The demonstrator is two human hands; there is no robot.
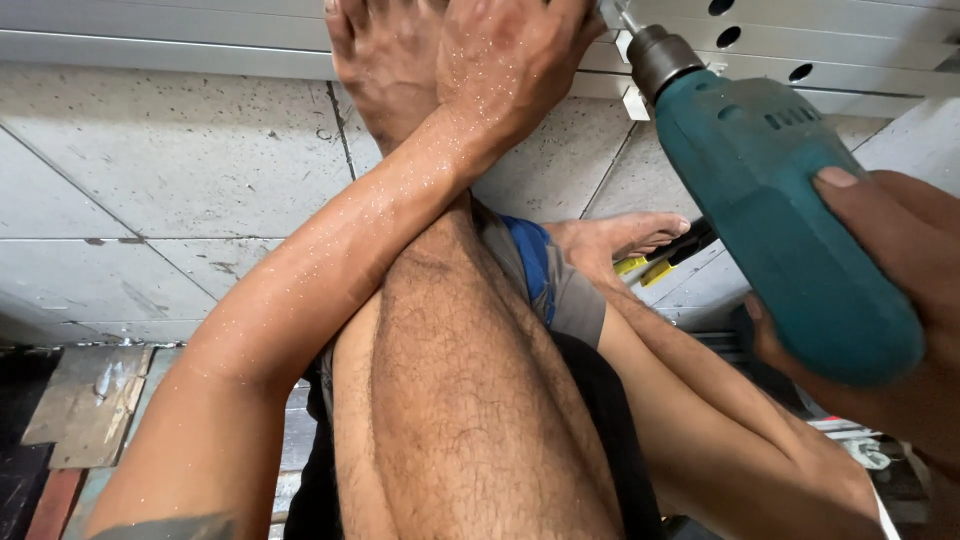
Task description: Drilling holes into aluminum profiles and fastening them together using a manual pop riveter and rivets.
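right hand fingers wrapped round teal drill; left hand fingers' grip unclear.

Grey paving slabs, worn wooden board, yellow-handled tool, grey and blue shorts

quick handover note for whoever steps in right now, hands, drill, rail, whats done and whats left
Right hand grips the teal power drill, its bit against the grey metal rail at the top.
Left hand presses down by the rail, next to the person's foot.
Done: the rail shows a row of holes; who made them cannot be told.
Left: the hole under the bit.
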